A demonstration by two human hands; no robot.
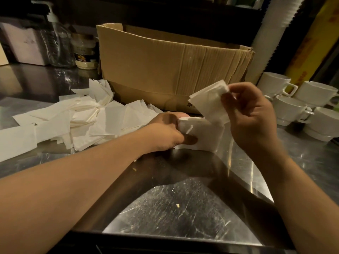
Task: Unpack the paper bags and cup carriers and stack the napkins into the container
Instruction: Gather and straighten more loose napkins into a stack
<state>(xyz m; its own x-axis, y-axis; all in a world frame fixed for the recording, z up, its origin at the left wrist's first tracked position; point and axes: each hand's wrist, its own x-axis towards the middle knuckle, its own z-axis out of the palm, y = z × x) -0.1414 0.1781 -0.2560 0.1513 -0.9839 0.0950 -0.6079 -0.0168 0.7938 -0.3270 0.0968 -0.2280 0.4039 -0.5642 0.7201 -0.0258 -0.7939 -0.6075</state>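
My left hand (166,132) grips a small stack of white napkins (203,136) standing on its edge on the steel counter (179,208). My right hand (251,116) pinches a single folded white napkin (211,105) by its upper corner, just above that stack. A loose heap of white napkins (78,120) spreads over the counter to the left. Behind the hands stands an open cardboard box (165,70); its inside is hidden.
White cups (291,110) are stacked at the right. A tall sleeve of white cups (271,33) leans at the back right. A clear pump bottle (58,43), a jar (85,54) and a pale napkin holder (27,43) stand at the back left.
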